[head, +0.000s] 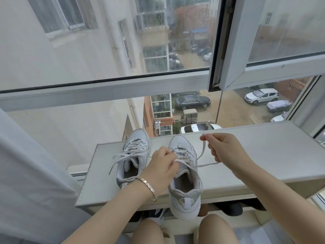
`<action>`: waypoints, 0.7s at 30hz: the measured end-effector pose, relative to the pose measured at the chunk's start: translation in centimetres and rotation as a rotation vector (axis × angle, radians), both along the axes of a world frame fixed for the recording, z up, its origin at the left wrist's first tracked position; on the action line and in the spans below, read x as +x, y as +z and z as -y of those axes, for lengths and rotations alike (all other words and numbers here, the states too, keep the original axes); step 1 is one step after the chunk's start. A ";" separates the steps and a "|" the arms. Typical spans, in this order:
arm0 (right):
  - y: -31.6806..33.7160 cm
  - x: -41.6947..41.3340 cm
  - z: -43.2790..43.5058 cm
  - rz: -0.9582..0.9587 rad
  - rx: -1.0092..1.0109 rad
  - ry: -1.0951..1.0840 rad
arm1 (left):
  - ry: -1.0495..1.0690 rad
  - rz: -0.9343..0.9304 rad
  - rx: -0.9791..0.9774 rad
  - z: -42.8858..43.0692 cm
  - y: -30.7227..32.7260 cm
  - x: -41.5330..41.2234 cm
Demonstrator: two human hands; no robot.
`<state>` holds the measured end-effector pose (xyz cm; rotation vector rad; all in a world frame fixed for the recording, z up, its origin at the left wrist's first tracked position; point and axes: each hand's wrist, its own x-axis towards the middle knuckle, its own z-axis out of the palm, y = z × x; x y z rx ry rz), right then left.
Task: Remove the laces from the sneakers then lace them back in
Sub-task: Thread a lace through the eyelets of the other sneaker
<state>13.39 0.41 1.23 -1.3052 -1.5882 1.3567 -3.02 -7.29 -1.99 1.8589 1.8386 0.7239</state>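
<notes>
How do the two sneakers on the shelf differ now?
The left sneaker lies wholly on the shelf; the right sneaker hangs its heel over the front edge. No hand holds the left sneaker; the left hand and right hand hold the right sneaker's lace. Both are pale grey.

No text, brand or number could be read, and the mark on the heel of the sneaker point(186, 196) at six o'clock was too blurred.
</notes>
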 end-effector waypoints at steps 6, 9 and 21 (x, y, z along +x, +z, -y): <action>-0.2 -1.1 -0.4 0.053 0.120 -0.024 | 0.221 0.777 -0.077 -1.5 5.6 -0.2; 0.8 -2.7 0.3 0.083 0.140 0.196 | 0.209 1.024 -0.073 -3.0 8.0 -0.9; 1.9 -3.8 0.8 -0.114 -0.074 0.329 | 0.273 0.422 -0.095 -3.5 6.6 -1.3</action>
